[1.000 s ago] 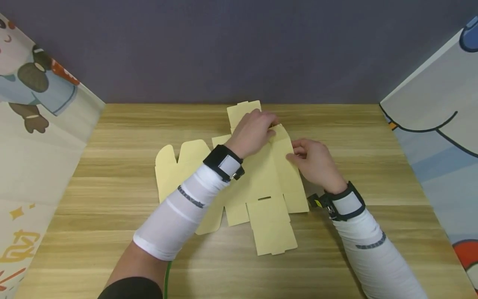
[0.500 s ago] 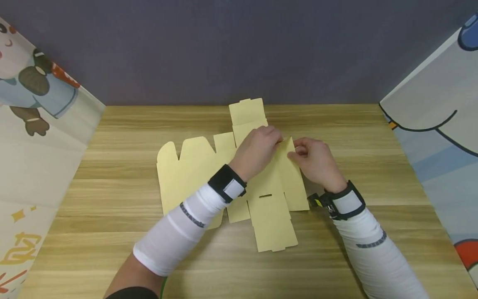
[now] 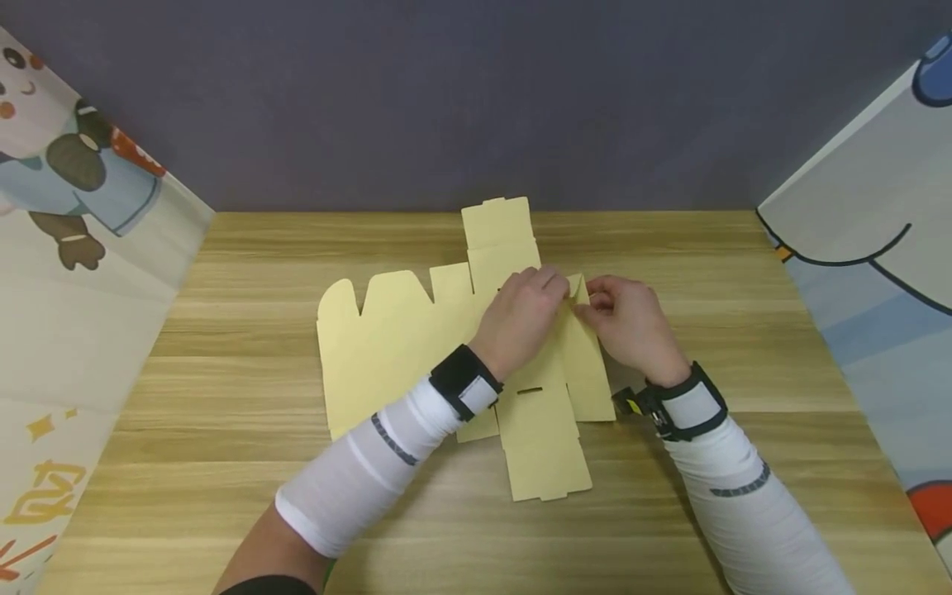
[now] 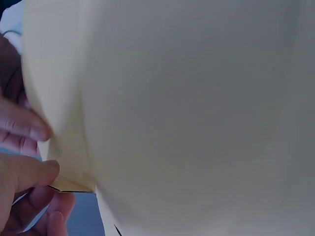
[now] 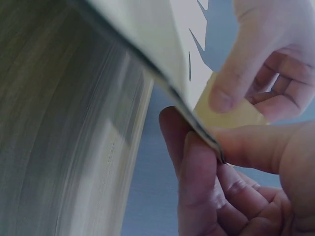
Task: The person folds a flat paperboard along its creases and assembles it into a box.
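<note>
A flat, die-cut yellow cardboard box blank (image 3: 402, 347) lies on the wooden table, with tabs, notches and a slot. My left hand (image 3: 521, 318) reaches across it and pinches the small flap at the far end of its right panel. In the left wrist view, the left thumb (image 4: 37, 172) presses on that flap's corner, fingers beneath. My right hand (image 3: 632, 322) pinches the right panel's outer edge, close to the left hand. The right wrist view shows the right fingers (image 5: 197, 182) under the edge and the thumb on top; the small flap (image 5: 229, 110) bends up.
The wooden table (image 3: 744, 330) extends around the blank. A dark wall (image 3: 476, 99) rises behind it, and printed panels with cartoon pictures flank both sides. Each wrist wears a black strap (image 3: 464, 380) over a white sleeve.
My left hand has slid right and toward me, down to the corner of the right panel. The small flap there now bends up. My right hand has stayed nearly still on the edge.
</note>
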A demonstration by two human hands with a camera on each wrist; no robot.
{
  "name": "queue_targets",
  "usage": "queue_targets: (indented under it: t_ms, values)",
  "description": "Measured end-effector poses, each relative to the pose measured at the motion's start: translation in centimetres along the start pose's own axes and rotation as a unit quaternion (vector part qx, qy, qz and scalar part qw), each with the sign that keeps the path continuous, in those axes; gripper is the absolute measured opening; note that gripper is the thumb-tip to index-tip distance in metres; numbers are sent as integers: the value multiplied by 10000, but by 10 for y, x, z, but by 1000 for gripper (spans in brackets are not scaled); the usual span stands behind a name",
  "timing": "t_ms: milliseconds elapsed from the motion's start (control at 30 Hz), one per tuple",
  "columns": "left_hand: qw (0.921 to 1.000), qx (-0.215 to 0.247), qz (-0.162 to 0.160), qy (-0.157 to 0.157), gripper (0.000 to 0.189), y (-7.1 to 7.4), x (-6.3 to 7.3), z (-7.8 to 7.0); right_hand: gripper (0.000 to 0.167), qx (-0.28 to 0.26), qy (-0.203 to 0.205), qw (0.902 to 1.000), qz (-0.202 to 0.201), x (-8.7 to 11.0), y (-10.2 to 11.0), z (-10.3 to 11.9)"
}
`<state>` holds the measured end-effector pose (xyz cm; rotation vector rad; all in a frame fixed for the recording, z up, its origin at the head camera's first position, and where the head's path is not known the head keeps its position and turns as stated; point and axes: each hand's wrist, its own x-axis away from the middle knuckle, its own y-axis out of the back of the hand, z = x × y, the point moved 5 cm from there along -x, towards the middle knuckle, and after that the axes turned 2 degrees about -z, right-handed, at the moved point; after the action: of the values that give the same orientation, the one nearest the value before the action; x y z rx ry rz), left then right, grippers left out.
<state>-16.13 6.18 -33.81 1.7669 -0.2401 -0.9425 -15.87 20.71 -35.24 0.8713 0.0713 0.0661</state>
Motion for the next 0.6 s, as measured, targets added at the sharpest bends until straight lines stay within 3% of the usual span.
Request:
queue_targets:
  t_ms: [100,233,367,467,600]
  values:
    - [9992,259,-120,274,11,6,-3,10,30,-1,108,9999,-70,-1,0,1]
    - [9986,233,-217,414,19,14,-6,25,30,8,192,9997,-122,-2,0,2]
    - [9975,389,-112,586,27,26,-7,45,31,0,230,9996,-151,-3,1,2]
    - [9938,601,154,925,31,36,-4,67,34,-35,160,9998,-146,-4,4,1]
    - [9813,767,922,1503,36,46,0,104,37,-32,94,9999,-137,-4,8,0]
